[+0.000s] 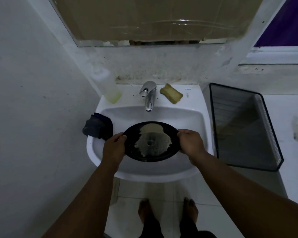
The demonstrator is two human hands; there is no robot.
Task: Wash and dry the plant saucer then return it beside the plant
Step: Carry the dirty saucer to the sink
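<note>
A round black plant saucer (169, 148) hangs over the white sink basin (177, 117), below the chrome tap (149, 95). A pool of muddy water covers its middle and reflects the tap. My left hand (114, 146) grips the saucer's left rim, fingers curled over the edge. My right hand (190, 142) grips the right rim the same way. The saucer sits roughly level between both hands. No plant is in view.
A yellow sponge (171, 95) lies on the sink ledge right of the tap. A clear bottle with yellowish liquid (107, 86) stands at the back left. A dark cloth (97, 128) hangs over the sink's left rim. A black mesh tray (243, 127) lies on the right counter.
</note>
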